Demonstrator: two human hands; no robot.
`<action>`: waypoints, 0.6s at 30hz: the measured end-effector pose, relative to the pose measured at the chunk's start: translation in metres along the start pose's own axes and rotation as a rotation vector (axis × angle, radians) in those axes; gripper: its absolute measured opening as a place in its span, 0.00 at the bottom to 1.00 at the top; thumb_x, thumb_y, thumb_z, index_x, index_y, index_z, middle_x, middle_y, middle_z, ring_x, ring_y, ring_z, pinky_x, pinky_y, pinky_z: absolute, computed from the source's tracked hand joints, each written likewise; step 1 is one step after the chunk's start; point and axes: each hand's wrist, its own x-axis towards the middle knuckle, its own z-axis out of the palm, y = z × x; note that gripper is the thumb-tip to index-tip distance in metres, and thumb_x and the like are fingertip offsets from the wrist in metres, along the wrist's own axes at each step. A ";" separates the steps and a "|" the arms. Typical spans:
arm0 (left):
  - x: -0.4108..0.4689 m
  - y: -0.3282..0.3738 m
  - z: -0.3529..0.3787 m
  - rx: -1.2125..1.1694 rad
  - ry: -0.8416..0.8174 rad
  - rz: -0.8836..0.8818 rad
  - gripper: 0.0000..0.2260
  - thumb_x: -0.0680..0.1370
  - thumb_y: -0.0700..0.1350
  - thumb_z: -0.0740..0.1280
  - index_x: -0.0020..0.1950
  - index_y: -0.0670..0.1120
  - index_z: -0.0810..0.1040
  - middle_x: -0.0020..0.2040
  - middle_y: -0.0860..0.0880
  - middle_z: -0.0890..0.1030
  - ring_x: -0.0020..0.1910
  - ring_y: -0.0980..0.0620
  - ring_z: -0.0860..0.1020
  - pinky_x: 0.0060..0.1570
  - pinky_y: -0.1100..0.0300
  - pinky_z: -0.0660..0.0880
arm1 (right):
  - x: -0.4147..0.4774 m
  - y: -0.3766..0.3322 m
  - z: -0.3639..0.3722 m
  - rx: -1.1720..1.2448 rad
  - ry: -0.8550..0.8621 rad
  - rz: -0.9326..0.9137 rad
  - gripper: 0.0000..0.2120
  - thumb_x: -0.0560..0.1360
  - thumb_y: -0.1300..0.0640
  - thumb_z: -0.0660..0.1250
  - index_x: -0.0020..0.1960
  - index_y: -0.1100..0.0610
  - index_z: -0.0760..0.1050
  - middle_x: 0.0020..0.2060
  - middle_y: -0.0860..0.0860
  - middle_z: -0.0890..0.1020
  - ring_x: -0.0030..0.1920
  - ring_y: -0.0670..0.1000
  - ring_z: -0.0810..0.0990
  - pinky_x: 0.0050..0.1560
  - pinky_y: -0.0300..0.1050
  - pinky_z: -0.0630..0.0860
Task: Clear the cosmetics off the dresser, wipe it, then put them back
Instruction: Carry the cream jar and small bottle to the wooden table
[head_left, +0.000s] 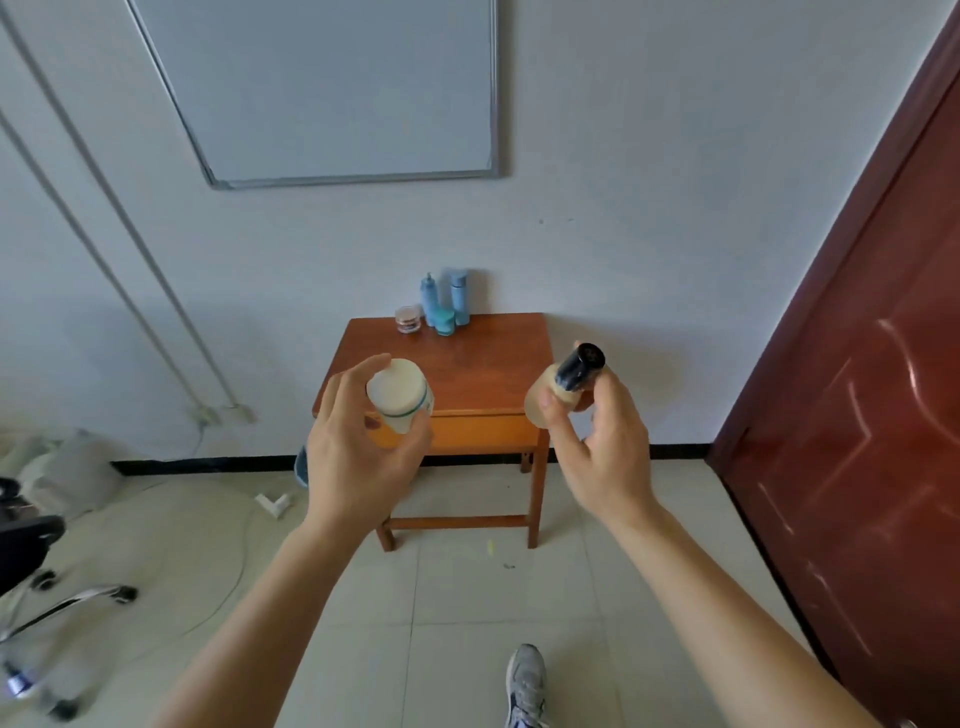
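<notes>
A small wooden dresser (483, 358) stands against the white wall ahead. At its back edge sit two blue bottles (429, 300) (459, 296), a teal jar (444, 320) and a small clear jar (408, 318). My left hand (358, 457) grips a white jar with a green band (400, 394), held in the air in front of the dresser. My right hand (602, 452) holds a pale bottle with a black cap (569, 384), tilted, also short of the dresser.
A dark red door (857, 415) fills the right side. An office chair base (67, 597) and a grey bag (62, 467) lie at the left. A whiteboard (337, 88) hangs on the wall. My shoe (525, 680) shows on the tiled floor.
</notes>
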 end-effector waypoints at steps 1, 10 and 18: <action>0.017 -0.013 0.010 0.007 0.001 -0.006 0.25 0.70 0.48 0.76 0.64 0.55 0.72 0.57 0.57 0.75 0.45 0.56 0.78 0.44 0.51 0.79 | 0.013 0.013 0.016 0.001 -0.003 0.011 0.10 0.80 0.49 0.65 0.59 0.50 0.70 0.47 0.42 0.76 0.48 0.44 0.77 0.47 0.40 0.75; 0.213 -0.074 0.114 0.044 -0.060 0.024 0.24 0.71 0.51 0.75 0.65 0.55 0.72 0.54 0.62 0.73 0.47 0.58 0.78 0.43 0.63 0.74 | 0.192 0.121 0.130 0.046 0.000 0.046 0.14 0.80 0.44 0.62 0.59 0.53 0.73 0.47 0.44 0.77 0.47 0.44 0.77 0.45 0.39 0.74; 0.332 -0.148 0.146 0.132 -0.072 0.000 0.26 0.71 0.50 0.74 0.67 0.52 0.71 0.59 0.57 0.74 0.51 0.58 0.76 0.47 0.55 0.78 | 0.303 0.171 0.232 0.049 -0.117 0.053 0.14 0.81 0.45 0.64 0.61 0.53 0.72 0.47 0.44 0.77 0.43 0.43 0.77 0.38 0.35 0.73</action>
